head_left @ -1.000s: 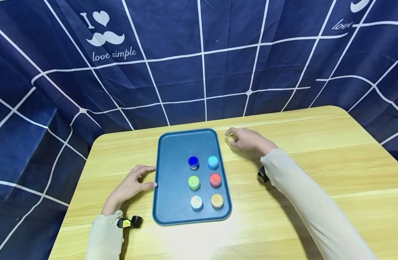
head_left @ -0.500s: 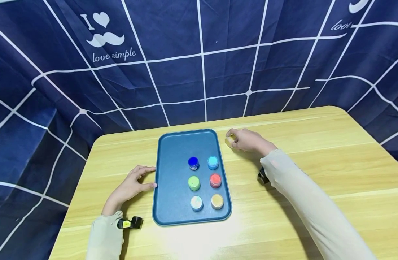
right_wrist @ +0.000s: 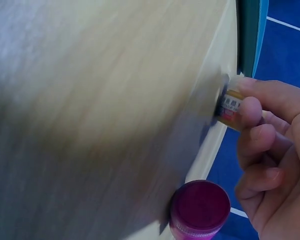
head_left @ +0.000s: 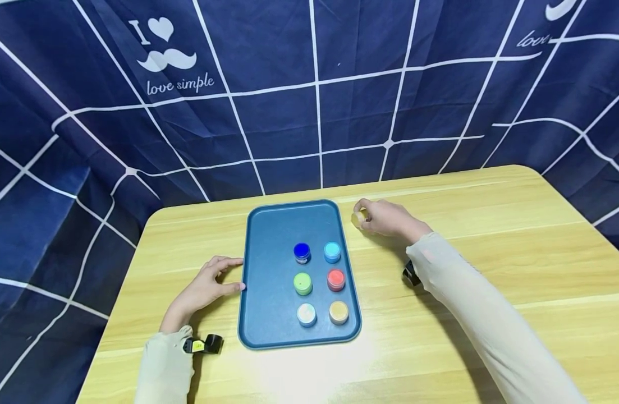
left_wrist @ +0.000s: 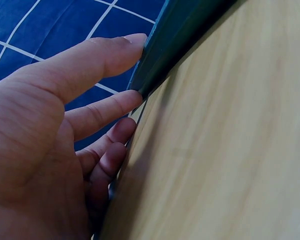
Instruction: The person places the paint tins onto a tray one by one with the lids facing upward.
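Observation:
My right hand grips a small yellow paint jar between thumb and fingers, just beyond the right rim of the blue tray. A printed label shows on its side in the right wrist view; the fingers cover part of it. My left hand touches the tray's left rim with thumb and a fingertip, fingers loosely extended. On the tray's right half stand several paint jars: dark blue, light blue, green, red, pearly white and tan.
A magenta jar stands on the wooden table near the right hand in the right wrist view; I cannot make it out in the head view. Behind the table hangs a dark blue curtain with white lines.

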Tool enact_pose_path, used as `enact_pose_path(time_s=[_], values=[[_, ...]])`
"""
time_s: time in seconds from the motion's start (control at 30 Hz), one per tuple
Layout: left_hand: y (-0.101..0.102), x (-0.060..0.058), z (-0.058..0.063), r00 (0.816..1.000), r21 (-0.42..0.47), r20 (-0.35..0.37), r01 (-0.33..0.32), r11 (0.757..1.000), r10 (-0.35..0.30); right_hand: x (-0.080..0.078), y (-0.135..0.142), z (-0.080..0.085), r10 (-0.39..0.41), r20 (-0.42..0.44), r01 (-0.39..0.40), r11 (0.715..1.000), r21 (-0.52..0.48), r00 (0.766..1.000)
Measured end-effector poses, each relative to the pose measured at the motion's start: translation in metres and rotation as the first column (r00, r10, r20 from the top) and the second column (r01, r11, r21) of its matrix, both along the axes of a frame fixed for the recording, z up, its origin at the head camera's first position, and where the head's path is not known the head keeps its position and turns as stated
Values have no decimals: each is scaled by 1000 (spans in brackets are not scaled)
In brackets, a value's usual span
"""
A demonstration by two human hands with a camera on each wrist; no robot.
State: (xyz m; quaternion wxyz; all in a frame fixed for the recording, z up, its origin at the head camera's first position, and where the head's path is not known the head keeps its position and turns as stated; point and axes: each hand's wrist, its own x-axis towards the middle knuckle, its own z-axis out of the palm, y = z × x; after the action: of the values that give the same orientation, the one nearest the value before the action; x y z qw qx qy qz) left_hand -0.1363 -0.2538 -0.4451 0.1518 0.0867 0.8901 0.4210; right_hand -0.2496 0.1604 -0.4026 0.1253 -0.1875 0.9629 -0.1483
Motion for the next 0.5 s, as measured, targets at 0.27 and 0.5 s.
enact_pose_path(time_s=[0.27, 0.5], values=[[0, 0, 0, 1000, -13, -18, 14, 1000, -14, 0, 2, 5, 5, -21, -5, 1000, -27, 1000], [0, 0, 0, 1000, -20, -13, 12, 1000, -12, 0, -1, 16, 3, -36, -6, 996, -85, 999]])
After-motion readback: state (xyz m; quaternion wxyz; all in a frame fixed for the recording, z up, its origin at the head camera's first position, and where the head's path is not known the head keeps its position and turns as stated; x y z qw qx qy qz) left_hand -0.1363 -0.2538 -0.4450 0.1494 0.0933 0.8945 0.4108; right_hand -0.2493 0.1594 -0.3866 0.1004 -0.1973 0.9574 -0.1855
